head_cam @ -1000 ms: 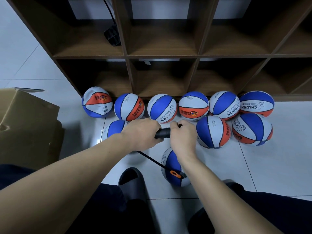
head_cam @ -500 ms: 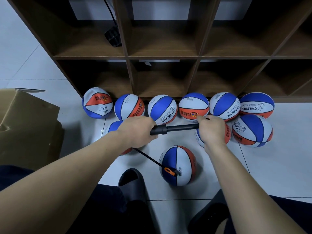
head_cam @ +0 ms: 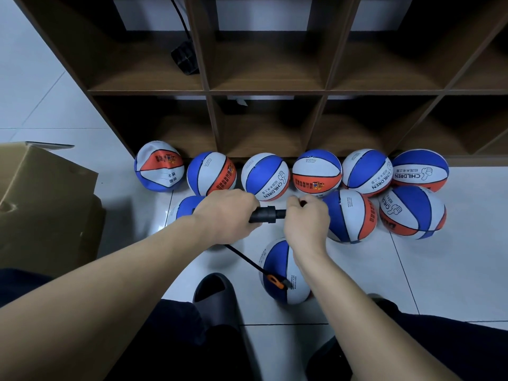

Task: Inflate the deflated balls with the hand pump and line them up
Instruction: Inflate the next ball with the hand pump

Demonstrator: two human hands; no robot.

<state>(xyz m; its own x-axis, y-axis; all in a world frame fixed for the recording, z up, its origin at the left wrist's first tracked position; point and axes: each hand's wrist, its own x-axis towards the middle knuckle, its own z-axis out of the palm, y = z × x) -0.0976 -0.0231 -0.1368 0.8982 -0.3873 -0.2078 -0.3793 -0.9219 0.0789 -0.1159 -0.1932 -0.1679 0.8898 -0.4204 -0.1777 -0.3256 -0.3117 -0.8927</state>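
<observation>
My left hand (head_cam: 225, 214) grips the barrel of the black hand pump (head_cam: 265, 214). My right hand (head_cam: 306, 224) grips the pump's handle, pushed in close to the barrel. A black hose (head_cam: 243, 257) runs down from the pump to an orange nozzle (head_cam: 275, 281) stuck in a blue, white and orange ball (head_cam: 280, 273) on the floor between my feet. Several more such balls lie in a row (head_cam: 265, 176) along the shelf's foot. Two others (head_cam: 354, 215) sit in front on the right, and one ball (head_cam: 185, 209) is half hidden behind my left wrist.
A dark wooden cubby shelf (head_cam: 264, 90) stands behind the balls, with a black object (head_cam: 185, 57) on a cable in one compartment. A cardboard box (head_cam: 46, 204) sits at the left. My slippered foot (head_cam: 215, 298) is beside the pumped ball. The floor is white tile (head_cam: 428, 276).
My right hand pulled the handle out to the right, baring the rod, then pushed it back in against the barrel. The left hand stayed put.
</observation>
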